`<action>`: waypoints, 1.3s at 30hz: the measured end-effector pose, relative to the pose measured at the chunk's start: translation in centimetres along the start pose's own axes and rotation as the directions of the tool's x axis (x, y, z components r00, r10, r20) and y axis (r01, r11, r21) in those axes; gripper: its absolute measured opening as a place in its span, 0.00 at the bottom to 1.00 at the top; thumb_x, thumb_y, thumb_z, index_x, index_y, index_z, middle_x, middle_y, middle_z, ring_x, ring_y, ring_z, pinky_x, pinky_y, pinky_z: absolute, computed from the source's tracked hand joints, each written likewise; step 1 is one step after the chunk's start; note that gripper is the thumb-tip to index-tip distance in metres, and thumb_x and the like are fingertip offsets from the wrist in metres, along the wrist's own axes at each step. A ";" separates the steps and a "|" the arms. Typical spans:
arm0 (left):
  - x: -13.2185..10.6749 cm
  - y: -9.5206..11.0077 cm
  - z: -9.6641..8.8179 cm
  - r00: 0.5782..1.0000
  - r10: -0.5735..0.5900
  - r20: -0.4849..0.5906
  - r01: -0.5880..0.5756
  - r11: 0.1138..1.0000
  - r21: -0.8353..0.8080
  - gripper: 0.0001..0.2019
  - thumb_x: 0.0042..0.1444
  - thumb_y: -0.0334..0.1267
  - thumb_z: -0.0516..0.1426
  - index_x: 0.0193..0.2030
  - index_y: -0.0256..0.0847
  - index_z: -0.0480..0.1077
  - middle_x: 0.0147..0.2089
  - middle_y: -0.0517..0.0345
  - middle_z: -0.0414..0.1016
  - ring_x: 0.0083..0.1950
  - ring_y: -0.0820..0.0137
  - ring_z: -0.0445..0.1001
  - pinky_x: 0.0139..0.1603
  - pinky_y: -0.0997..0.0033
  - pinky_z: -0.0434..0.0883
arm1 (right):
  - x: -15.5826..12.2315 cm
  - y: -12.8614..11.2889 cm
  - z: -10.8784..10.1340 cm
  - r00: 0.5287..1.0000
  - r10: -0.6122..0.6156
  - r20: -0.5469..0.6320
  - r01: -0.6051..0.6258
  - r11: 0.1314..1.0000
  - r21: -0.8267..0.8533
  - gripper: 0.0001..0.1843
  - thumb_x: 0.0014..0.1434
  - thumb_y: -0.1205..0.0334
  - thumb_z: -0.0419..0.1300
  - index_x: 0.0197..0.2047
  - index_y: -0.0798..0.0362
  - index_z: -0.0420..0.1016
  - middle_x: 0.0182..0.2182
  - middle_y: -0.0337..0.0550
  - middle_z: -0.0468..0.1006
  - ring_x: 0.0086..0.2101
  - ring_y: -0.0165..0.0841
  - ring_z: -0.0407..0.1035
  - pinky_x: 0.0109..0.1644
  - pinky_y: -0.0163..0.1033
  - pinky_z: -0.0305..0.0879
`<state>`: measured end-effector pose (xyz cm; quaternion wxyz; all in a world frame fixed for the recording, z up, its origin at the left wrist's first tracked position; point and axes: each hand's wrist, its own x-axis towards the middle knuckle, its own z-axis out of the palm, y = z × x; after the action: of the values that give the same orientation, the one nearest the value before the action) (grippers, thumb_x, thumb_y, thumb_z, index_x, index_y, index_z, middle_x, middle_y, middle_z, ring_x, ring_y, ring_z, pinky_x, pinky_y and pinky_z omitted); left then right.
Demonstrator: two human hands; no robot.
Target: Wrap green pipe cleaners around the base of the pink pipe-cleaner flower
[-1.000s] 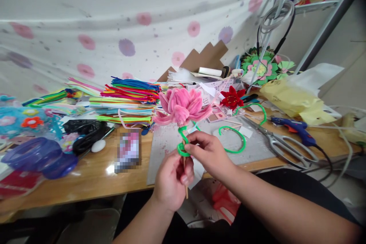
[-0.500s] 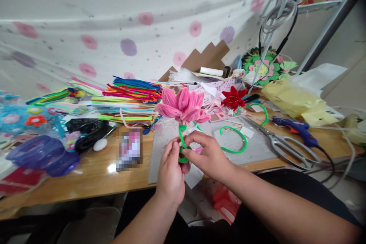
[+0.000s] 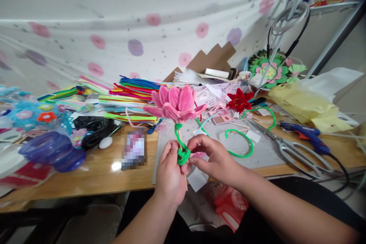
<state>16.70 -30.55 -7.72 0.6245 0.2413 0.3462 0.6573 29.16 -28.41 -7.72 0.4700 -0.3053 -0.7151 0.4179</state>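
A pink pipe-cleaner flower (image 3: pixel 175 103) stands upright over my hands, its thin stick stem running down into my left hand (image 3: pixel 171 171). That hand is closed round the stem. A green pipe cleaner (image 3: pixel 183 155) winds down the stem from under the petals and bunches in a loose coil at my left fingers. My right hand (image 3: pixel 213 156) is at the coil's right side, thumb and forefinger curled against the green pipe cleaner. The stem's lower end shows just below my left hand. Another green pipe cleaner (image 3: pixel 251 148) lies curled on the grey mat (image 3: pixel 268 160).
Scissors (image 3: pixel 303 156) and a blue glue gun (image 3: pixel 309 133) lie at the right. A red flower (image 3: pixel 239 100) rests behind the mat. Bundled pipe cleaners (image 3: pixel 134 99) are stacked at the back left. A purple plastic container (image 3: pixel 54 150) and a black bag (image 3: pixel 95 127) are further left.
The green coil at my left fingers is more exposed, and my right fingers have shifted to its right side. The flower has turned slightly. The whole view has swung a little left.
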 end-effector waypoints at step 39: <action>2.4 2.0 -1.2 0.980 0.192 0.052 -0.198 0.930 0.310 0.12 0.51 0.45 0.60 0.30 0.40 0.63 0.26 0.62 0.72 0.22 0.74 0.70 0.24 0.74 0.68 | -1.2 -1.2 -1.3 0.964 0.225 0.145 -0.231 0.972 0.032 0.07 0.56 0.61 0.54 0.28 0.52 0.61 0.27 0.38 0.63 0.30 0.30 0.59 0.33 0.35 0.59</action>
<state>14.24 -28.37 -7.27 0.5134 0.3772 0.4139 0.6502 30.75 -29.57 -6.89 0.3746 -0.3441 -0.6961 0.5067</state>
